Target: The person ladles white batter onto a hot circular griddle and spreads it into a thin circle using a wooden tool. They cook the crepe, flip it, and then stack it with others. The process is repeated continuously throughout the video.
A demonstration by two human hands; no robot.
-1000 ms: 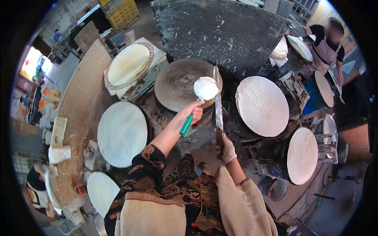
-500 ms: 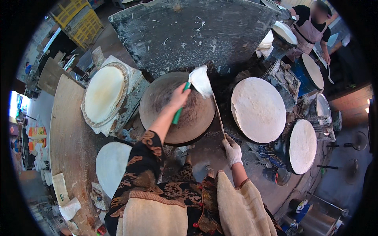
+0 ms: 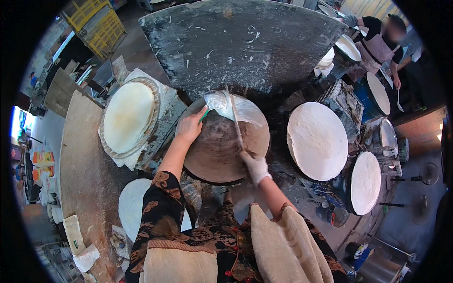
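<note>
A round dark griddle (image 3: 214,155) stands in front of me. My left hand (image 3: 189,126), bare, is closed on a green-handled scraper (image 3: 204,114) over the griddle's far left part. The scraper's broad pale blade meets a wet white smear of batter (image 3: 246,111) at the far side. My right hand (image 3: 255,167), in a whitish work glove with soiled fingertips, grips a long thin stick (image 3: 237,127) above the griddle's right side. The stick's far end crosses the batter beside the blade; whether it touches the blade I cannot tell.
A stack of round flatbreads (image 3: 130,118) sits on a woven tray at left. Two griddles at right carry pale rounds (image 3: 317,141) (image 3: 365,183). A dark upright board (image 3: 240,47) stands behind my griddle. Another person (image 3: 380,47) works at the far right.
The white batter from the stick's end now lies smeared on the griddle's far part. My left hand has moved left and turned the scraper; my right hand has come up and left with the stick.
</note>
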